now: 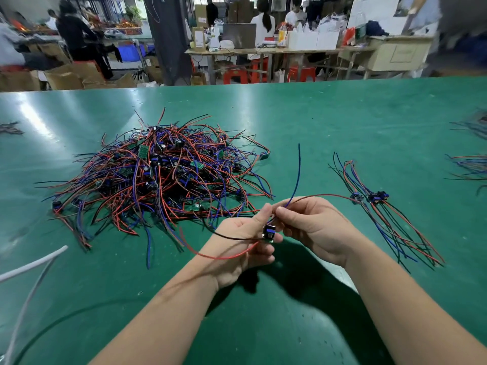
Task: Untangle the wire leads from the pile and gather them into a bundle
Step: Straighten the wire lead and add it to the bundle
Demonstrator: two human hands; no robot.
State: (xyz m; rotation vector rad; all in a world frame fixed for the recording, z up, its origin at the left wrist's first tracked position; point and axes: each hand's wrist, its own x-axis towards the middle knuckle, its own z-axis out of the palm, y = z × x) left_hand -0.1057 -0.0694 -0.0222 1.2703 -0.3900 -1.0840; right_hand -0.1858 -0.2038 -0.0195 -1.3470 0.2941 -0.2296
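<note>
The pile (158,177) of tangled red, blue and black wire leads, with small green circuit boards and dark components mixed in, lies on the green table (342,122) ahead of you and to your left. One unit is lifted clear of it: a small blue-and-black module (269,231), held between your hands just above the table, right of the pile. Its blue lead (298,175) rises from between your thumbs. Its red lead (224,256) loops down across your left wrist. Its black lead (232,237) crosses your left palm. To your right, a bundle (379,206) of separated leads lies flat on the table, modules side by side and wires roughly parallel.

Your left hand (245,246) is palm-up, fingers curled around the module, thumb raised. Your right hand (313,227) faces it, thumb and forefinger pinching the blue lead just above the module. Both forearms extend forward over the table.
</note>
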